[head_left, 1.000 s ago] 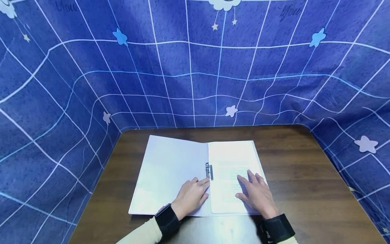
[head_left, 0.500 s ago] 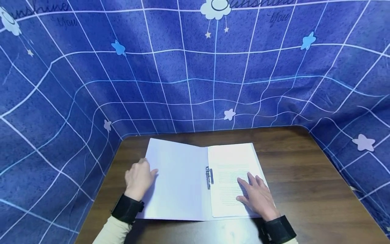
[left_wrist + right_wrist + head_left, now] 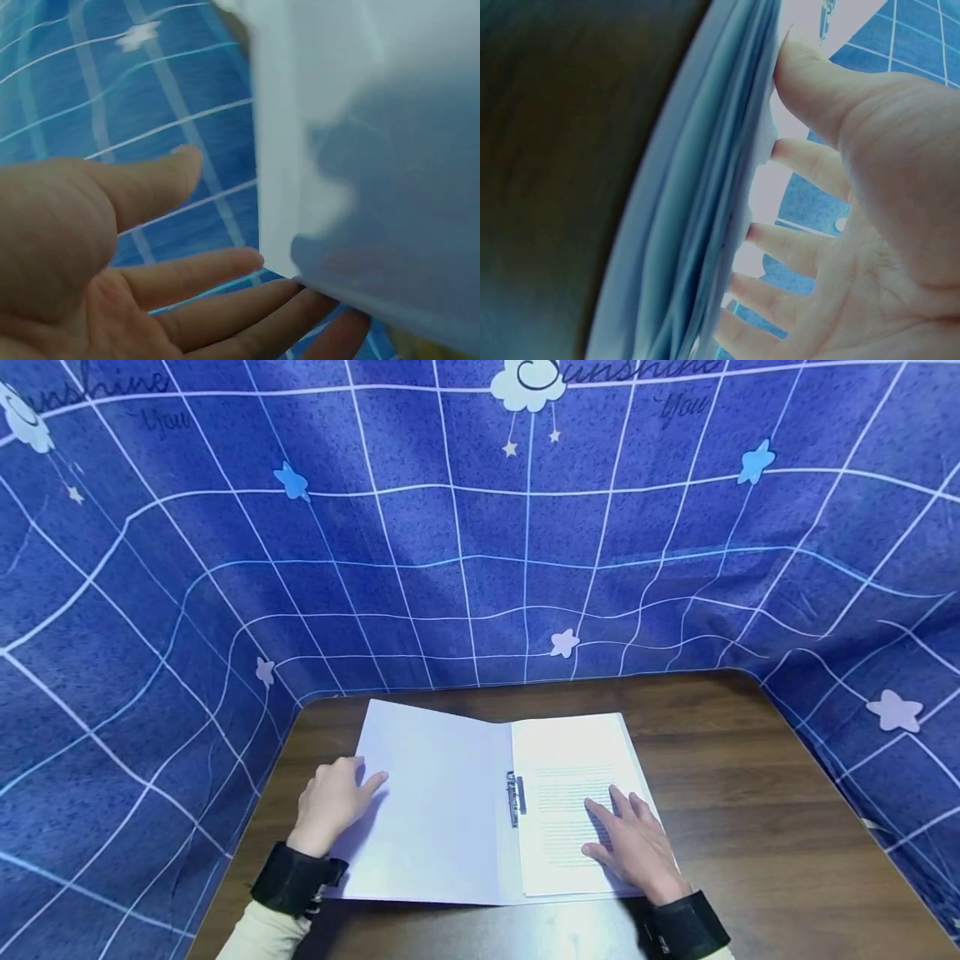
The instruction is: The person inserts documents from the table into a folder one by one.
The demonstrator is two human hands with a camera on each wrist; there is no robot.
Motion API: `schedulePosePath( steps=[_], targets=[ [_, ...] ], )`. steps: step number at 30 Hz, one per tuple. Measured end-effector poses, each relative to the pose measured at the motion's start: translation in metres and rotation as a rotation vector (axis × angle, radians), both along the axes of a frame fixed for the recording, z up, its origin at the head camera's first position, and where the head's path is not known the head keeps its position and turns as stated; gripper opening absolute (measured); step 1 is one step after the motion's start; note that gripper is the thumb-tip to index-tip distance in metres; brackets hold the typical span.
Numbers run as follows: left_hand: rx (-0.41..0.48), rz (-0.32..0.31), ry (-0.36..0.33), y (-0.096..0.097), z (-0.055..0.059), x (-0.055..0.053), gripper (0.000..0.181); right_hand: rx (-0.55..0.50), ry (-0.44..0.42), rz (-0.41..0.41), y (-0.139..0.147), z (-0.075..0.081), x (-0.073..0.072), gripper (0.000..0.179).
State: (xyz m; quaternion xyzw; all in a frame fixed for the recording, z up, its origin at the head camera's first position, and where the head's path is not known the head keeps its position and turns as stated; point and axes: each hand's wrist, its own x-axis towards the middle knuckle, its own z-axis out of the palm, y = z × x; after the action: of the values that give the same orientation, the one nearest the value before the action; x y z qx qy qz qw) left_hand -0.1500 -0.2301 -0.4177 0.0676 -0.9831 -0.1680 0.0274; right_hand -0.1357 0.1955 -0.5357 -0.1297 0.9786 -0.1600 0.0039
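A white folder (image 3: 431,810) lies spread out on the table, its cover turned to the left. A stack of printed sheets (image 3: 570,743) fills its right side, beside a metal clip (image 3: 515,799) at the spine. My left hand (image 3: 330,803) is at the cover's left edge. In the left wrist view its fingers (image 3: 217,274) reach the cover's edge, some tips passing behind it, with the thumb held apart. My right hand (image 3: 636,845) rests spread on the top sheet. The right wrist view shows its fingertips touching the stack (image 3: 705,172), whose layered edges show.
The brown wooden table (image 3: 750,810) extends around the folder on both sides. A blue cloth (image 3: 420,543) with white lines and stars rises behind the table and along its left and right. Black bands (image 3: 292,878) circle both wrists.
My left hand has gone from the clip area to the cover's left edge, then shifted slightly down and left. The right hand stays on the sheets. The head view has tilted slightly.
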Motion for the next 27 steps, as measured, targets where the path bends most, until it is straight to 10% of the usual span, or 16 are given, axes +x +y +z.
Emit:
schedulePosePath(
  steps=[9, 14, 20, 27],
  targets=[
    [0.247, -0.324, 0.090, 0.024, 0.073, 0.002, 0.054, 0.011, -0.007, 0.001, 0.005, 0.002, -0.003, 0.067],
    [0.396, -0.450, 0.114, 0.062, 0.089, -0.002, 0.049, 0.004, -0.002, 0.007, 0.005, 0.002, -0.003, 0.067],
    [0.576, -0.534, 0.215, 0.120, 0.066, -0.013, 0.049, -0.010, 0.034, 0.022, 0.004, -0.002, -0.002, 0.066],
    [0.441, -0.652, 0.278, 0.188, -0.013, -0.029, 0.054, -0.085, 0.187, 0.062, 0.008, -0.014, 0.001, 0.060]
  ],
)
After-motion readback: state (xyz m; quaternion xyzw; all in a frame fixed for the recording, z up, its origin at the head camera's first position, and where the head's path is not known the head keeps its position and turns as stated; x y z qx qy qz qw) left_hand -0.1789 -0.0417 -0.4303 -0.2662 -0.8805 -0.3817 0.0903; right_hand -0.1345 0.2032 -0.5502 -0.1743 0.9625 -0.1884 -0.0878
